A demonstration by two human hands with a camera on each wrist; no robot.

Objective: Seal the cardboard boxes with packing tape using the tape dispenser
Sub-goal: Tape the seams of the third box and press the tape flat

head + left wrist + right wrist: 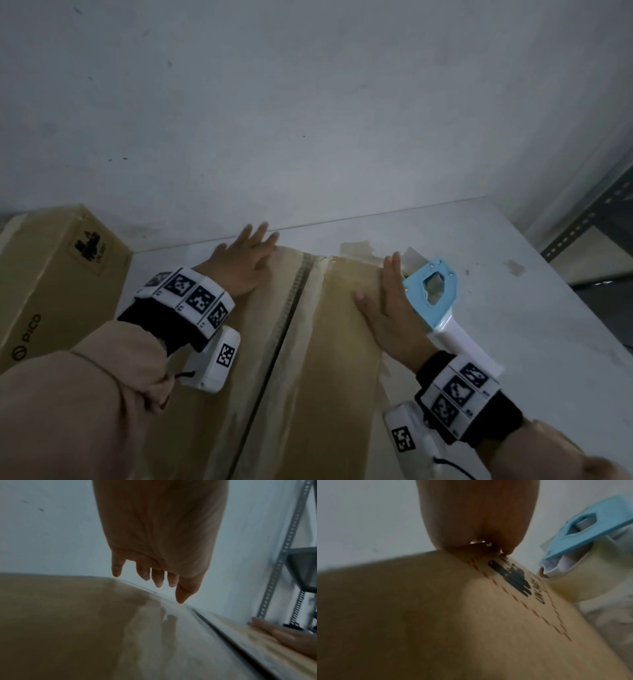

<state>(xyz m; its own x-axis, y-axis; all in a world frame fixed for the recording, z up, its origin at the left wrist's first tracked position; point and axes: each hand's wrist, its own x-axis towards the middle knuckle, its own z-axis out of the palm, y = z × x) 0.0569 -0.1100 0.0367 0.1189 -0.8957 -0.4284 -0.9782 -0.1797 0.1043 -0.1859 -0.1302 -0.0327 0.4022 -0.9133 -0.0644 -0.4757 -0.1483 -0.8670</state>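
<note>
Box (318, 342), flaps closed, seam running away from the person; tape dispenser (433, 291) on counter (513, 308).
Dispenser just right of box, beside right hand (390, 318); left hand (246, 260) farther. Both hands' fingers flat on flaps, holding nothing.

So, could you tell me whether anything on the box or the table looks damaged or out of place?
Yes: the cardboard box shows pale patches beside its centre seam, like old tape residue, and the flaps still gap there. A loose scrap of tape lies stuck to the table past the box's far edge.
</note>
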